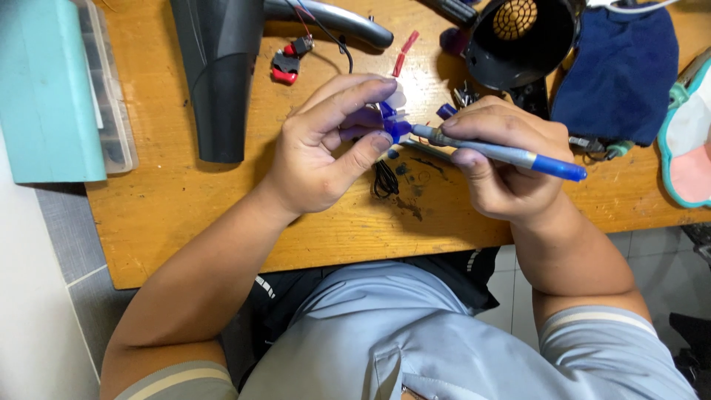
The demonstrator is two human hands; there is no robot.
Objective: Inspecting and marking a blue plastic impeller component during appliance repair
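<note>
Over the near edge of the wooden tabletop (185, 222), both hands work close together above the wood. Left hand (318, 159): grip closed, thumb and fingers pinching a small blue plastic fan impeller (395, 126), held clear of the tabletop. Right hand (503, 167): grip closed around a blue-handled screwdriver (511, 155), held like a pen, tip at the impeller's hub.

Handling, my read: impeller is light, thin-bladed plastic, so stiff but easy to snap. Best held at the hub or rim, not by a blade. Smooth plastic, likely slippery under tool pressure.

Just below the hands: a small coil of black wire (384, 179) and dark smudges on the wood.

Further back: a black hair dryer body (218, 74) lying flat, its grey handle (333, 21) beside it, a red-and-black switch (285, 67) on thin leads, a red strip piece (404, 53). Round black dryer housing (518, 41) with a yellowish grille inside. Dark blue cloth (622, 70) to the right; teal box (44, 89) with a clear parts organiser (111, 96) far left.

Hard to make out: left fingers cover most of the impeller, so blade count and condition are unclear. Screwdriver tip type hidden. Small metal parts behind the right hand are too obscured to name.
</note>
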